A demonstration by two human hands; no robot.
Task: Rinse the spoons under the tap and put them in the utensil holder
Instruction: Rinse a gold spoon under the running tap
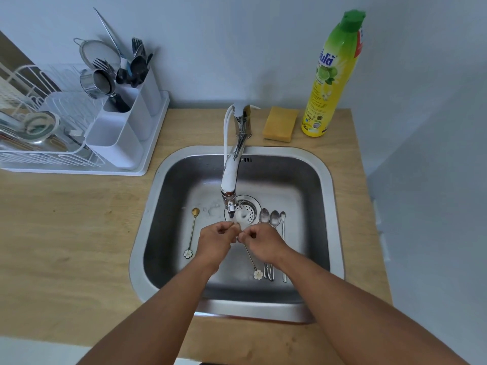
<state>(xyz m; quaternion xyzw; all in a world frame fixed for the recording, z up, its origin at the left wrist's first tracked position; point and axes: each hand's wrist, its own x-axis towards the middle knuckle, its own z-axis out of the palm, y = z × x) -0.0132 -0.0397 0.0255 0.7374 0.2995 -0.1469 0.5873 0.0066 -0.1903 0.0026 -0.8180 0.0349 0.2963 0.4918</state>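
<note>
Water runs from the tap (pixel 232 180) into the steel sink (pixel 324 206). Under the stream, my left hand (pixel 214 241) and my right hand (pixel 259 242) both pinch a thin gold spoon with a flower end (pixel 257 272); its bowl is hidden between my fingers. A second gold flower spoon (pixel 192 233) lies on the sink floor at the left. Three silver spoons (pixel 274 219) lie side by side at the right of the drain. The white utensil holder (pixel 123 133) stands on the dish rack at the left, holding forks and dark utensils.
A white wire dish rack (pixel 47 143) with a glass lid and strainers fills the left counter. A yellow sponge (pixel 279 123) and a yellow-green dish soap bottle (pixel 332 75) stand behind the sink. The wooden counter (pixel 79 233) surrounds the sink.
</note>
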